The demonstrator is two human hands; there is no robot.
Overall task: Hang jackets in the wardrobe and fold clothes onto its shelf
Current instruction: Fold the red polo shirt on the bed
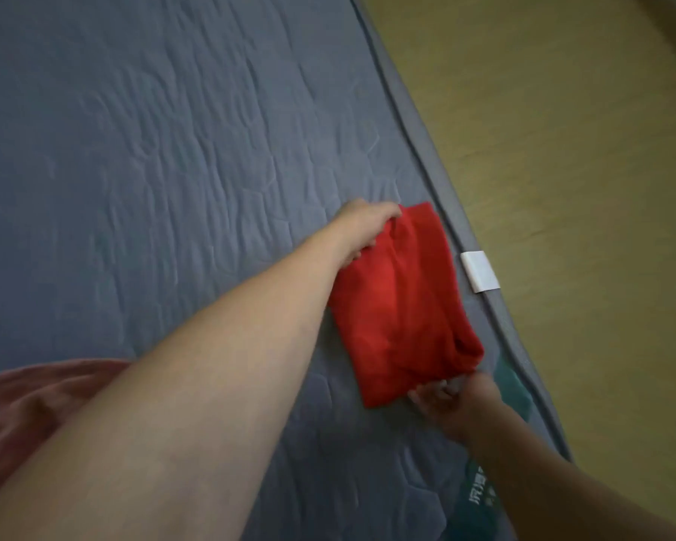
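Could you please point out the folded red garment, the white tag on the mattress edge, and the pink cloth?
folded red garment (399, 306): head view, middle of its top face.
white tag (479, 271): head view, centre of the tag.
pink cloth (28, 408): head view, on its bunched folds.

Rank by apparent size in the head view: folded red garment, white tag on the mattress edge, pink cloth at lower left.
1. Folded red garment
2. Pink cloth, though cut off by the frame and nearer the camera, so unsure
3. White tag, clearly smallest
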